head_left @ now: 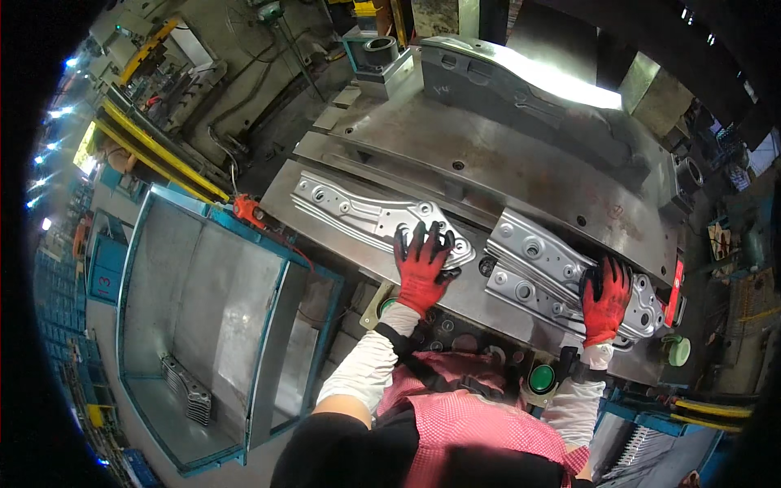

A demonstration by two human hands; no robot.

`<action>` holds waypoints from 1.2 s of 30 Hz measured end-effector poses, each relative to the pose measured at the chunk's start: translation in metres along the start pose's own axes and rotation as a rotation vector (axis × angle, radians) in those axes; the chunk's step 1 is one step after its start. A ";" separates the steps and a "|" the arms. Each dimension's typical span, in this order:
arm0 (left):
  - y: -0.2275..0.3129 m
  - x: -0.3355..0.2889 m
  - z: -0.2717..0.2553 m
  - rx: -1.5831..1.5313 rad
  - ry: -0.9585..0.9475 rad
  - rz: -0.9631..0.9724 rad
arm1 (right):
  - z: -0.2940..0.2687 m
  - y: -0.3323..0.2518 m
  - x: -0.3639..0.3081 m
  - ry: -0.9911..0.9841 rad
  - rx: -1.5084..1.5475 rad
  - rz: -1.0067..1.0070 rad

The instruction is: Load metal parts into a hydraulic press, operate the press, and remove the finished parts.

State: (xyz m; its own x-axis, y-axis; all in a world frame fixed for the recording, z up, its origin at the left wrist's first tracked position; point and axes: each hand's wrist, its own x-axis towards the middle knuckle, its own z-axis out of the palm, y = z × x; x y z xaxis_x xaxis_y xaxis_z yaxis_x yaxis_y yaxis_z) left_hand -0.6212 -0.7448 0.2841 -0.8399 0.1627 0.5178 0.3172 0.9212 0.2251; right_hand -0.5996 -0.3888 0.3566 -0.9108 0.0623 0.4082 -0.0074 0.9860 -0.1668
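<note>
My left hand [425, 272], in a red glove with black fingertips, lies with spread fingers on the right end of a stamped metal bracket [358, 213]. That long silver part rests on the front of the press bed [480, 305]. Farther right, my right hand [605, 299], gloved the same way, lies over another stamped bracket [533, 244], its fingers stretched out and thumb apart. A similar bracket [521, 289] sits beside it, nearer to me; their right ends lie close together, partly hidden by my hand.
A grey metal bin [203, 268] with blue edges stands at the left, with a stack of metal parts [187, 390] inside. Green buttons [541, 377] sit at the bed's front. A curved steel die block [488, 85] rises at the back. Yellow rails [159, 150] run at the upper left.
</note>
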 end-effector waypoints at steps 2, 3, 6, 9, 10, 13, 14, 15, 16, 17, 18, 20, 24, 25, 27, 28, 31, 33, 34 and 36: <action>-0.013 0.001 -0.003 0.011 0.003 -0.020 | 0.000 0.001 0.001 -0.001 0.005 0.002; -0.018 0.004 -0.008 0.033 -0.029 -0.028 | 0.001 0.001 0.001 0.002 0.010 -0.002; -0.040 0.005 -0.009 0.052 -0.004 -0.009 | 0.000 -0.001 0.000 -0.002 0.008 0.004; -0.045 0.005 -0.010 0.060 0.022 -0.004 | -0.001 -0.001 -0.003 -0.006 0.015 0.006; -0.044 0.005 -0.011 0.063 0.032 0.005 | -0.001 0.001 -0.004 -0.005 0.015 0.011; -0.033 0.001 -0.005 0.096 -0.007 -0.117 | 0.002 0.004 -0.007 -0.022 0.014 0.038; -0.030 -0.001 -0.003 0.116 -0.041 -0.151 | 0.003 0.004 -0.008 0.005 0.033 0.029; -0.026 0.000 0.000 0.116 -0.043 -0.166 | 0.003 0.008 -0.006 0.029 0.046 -0.014; -0.023 0.002 0.001 0.153 -0.020 -0.143 | 0.003 0.009 -0.004 -0.003 0.087 -0.006; -0.023 0.002 0.005 0.228 -0.090 -0.200 | 0.000 0.005 -0.002 -0.077 0.106 0.034; -0.020 0.004 0.006 0.285 -0.089 -0.193 | 0.005 0.011 -0.003 -0.104 0.109 0.023; -0.030 -0.004 0.013 0.239 0.030 -0.108 | -0.006 0.011 0.001 -0.173 0.084 -0.087; -0.023 0.003 0.002 0.163 0.152 -0.046 | -0.050 0.028 0.028 -0.462 0.054 -0.296; -0.020 0.004 0.000 0.142 0.183 -0.035 | -0.052 0.031 0.032 -0.519 0.036 -0.334; -0.014 0.006 -0.001 0.151 0.142 -0.061 | -0.051 0.034 0.038 -0.597 0.027 -0.382; -0.016 0.005 0.000 0.157 0.134 -0.065 | -0.046 0.035 0.041 -0.618 0.036 -0.392; -0.016 0.004 -0.005 0.167 0.126 -0.080 | -0.052 0.030 0.049 -0.751 0.128 -0.340; -0.011 0.006 -0.008 0.169 0.064 -0.116 | -0.040 0.041 0.032 -0.572 0.105 -0.407; -0.010 0.007 -0.010 0.172 0.072 -0.094 | -0.041 0.039 0.029 -0.520 0.109 -0.418; -0.012 0.007 -0.013 0.129 0.044 -0.119 | -0.051 0.027 0.028 -0.460 0.070 -0.414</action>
State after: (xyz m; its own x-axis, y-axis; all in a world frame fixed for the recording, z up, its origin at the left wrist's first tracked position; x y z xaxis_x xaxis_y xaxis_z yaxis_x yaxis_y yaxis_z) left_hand -0.6251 -0.7598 0.2956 -0.8471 0.0368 0.5301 0.1554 0.9712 0.1808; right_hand -0.6039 -0.3521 0.4091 -0.9111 -0.4113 0.0259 -0.4106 0.9006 -0.1427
